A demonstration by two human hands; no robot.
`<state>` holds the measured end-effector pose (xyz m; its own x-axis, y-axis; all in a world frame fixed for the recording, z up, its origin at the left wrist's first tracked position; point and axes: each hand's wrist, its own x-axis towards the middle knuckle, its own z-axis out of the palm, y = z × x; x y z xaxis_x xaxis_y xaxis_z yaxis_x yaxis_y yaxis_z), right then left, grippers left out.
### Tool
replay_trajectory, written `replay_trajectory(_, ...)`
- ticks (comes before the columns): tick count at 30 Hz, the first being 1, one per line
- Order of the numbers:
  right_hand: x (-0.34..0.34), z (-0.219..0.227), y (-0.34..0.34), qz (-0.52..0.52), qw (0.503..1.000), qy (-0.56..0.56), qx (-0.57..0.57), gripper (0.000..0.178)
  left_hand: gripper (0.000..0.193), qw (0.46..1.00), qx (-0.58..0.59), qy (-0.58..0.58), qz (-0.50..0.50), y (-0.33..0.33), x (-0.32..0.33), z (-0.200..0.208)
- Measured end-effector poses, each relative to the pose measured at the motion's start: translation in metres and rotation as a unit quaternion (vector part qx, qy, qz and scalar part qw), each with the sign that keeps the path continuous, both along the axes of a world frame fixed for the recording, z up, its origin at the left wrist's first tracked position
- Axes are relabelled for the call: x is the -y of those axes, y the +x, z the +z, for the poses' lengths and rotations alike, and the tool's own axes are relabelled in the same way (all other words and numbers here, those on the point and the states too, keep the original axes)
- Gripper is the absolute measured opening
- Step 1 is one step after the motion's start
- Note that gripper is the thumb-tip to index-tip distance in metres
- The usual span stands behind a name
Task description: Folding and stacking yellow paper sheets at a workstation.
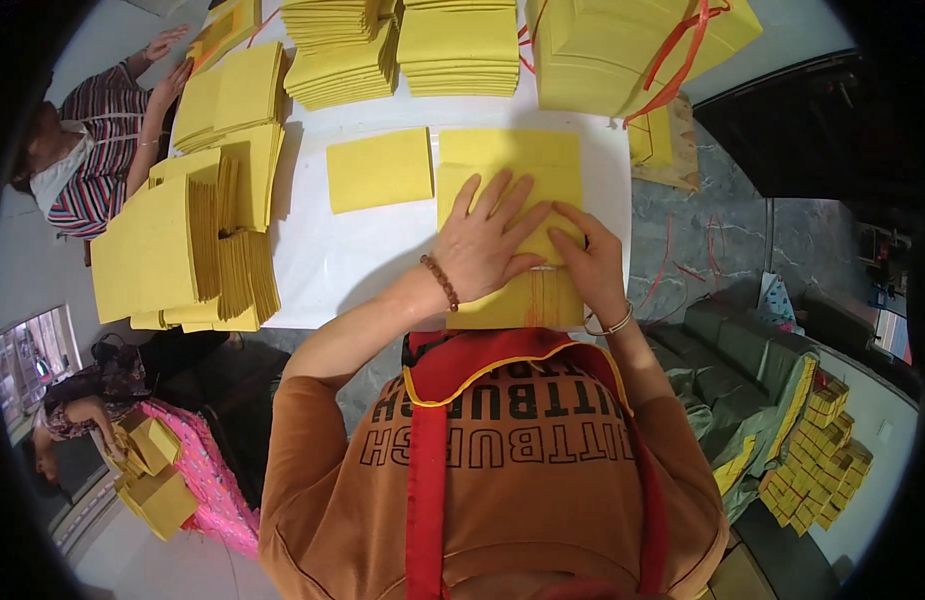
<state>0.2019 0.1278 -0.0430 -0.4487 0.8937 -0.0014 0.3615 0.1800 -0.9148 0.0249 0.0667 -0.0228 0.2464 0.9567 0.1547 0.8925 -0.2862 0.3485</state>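
Note:
My left hand (488, 240) lies flat with spread fingers on a yellow paper stack (510, 147) at the table's front right. A fold or layer edge crosses the stack near its top, and thin reddish lines mark its lower part. At the stack's right edge, my right hand (595, 262) is curled, thumb and forefinger bent over the paper close to the left fingertips. Its other fingers are hidden. Just left of the stack rests a separate flat yellow piece (381, 170), touched by neither hand.
Piles of folded yellow paper (458, 50) line the back of the white table (328, 250), with more (148, 250) along its left. A large yellow bundle with red ribbon (623, 60) stands back right. One person (103, 130) works at far left, another (83, 410) lower left.

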Motion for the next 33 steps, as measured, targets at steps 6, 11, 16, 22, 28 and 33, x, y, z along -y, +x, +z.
replay_trajectory(6, -0.079, 0.056, 0.088, -0.45, 0.846, 0.207, -0.196, 0.012, 0.06, 1.0, -0.014, 0.004, 0.01, 0.0, 0.006, -0.01)
replay_trajectory(11, -0.074, 0.129, 0.087, -0.446, 0.764, 0.322, -0.337, 0.021, 0.06, 1.0, -0.008, 0.013, -0.001, 0.002, 0.001, -0.012)
replay_trajectory(16, 0.003, 0.054, -0.004, 0.172, 0.949, 0.24, 0.109, 0.051, 0.059, 1.0, -0.011, 0.004, -0.009, -0.001, 0.003, -0.015)
replay_trajectory(22, 0.007, 0.005, -0.012, 0.204, 0.872, 0.313, 0.316, 0.064, 0.062, 1.0, 0.001, 0.014, -0.015, -0.002, 0.005, -0.012)
replay_trajectory(28, 0.011, 0.007, -0.017, 0.173, 0.876, 0.295, 0.339, 0.066, 0.062, 0.905, 0.426, -0.022, 0.012, -0.029, 0.007, -0.017)
replay_trajectory(33, 0.01, 0.007, -0.018, 0.175, 0.861, 0.312, 0.361, 0.069, 0.058, 0.994, 0.104, 0.001, -0.033, -0.036, 0.024, 0.0)
